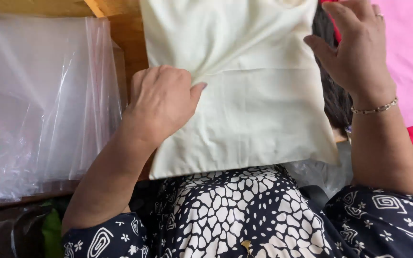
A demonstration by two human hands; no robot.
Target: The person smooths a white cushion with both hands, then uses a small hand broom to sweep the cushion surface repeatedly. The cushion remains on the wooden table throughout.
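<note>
Cream cotton cloth piece (259,105): flat, rectangular, sewn, possibly a bag or cover; lies over the near edge of the wooden worktop (130,33) and reaches the person's lap. Creases fan out from a pinch point near its left edge.

Left hand (161,102): closed in a loose fist, thumb out to the right, a fold of the cream cloth gathered under the knuckles. Hold looks firm; the cloth puckers toward it.

Right hand (354,48): spread wide, fingers extended, at the cloth's upper right edge. Whether the fingertips touch the cloth or hover just off it cannot be told. Nothing gripped. Thin chain bracelet (374,109) at the wrist; ring on one finger.

Clear plastic bags (44,100): a loose stack, well left of the cloth, on the worktop, just beside the left forearm.

Pink cloth (412,62): to the right, behind the right hand, with a red edge below it.

Dark patterned garment (244,215): worn by the person, at bottom of view, partly under the cloth's lower edge.

Step in hand, as judged: smoothing or squaring the cloth, one side anchored, the other hand about to flatten or fold. Next move would call for a steady pinch on the left, and an even sweep from the right so the creases run out rather than set.
</note>
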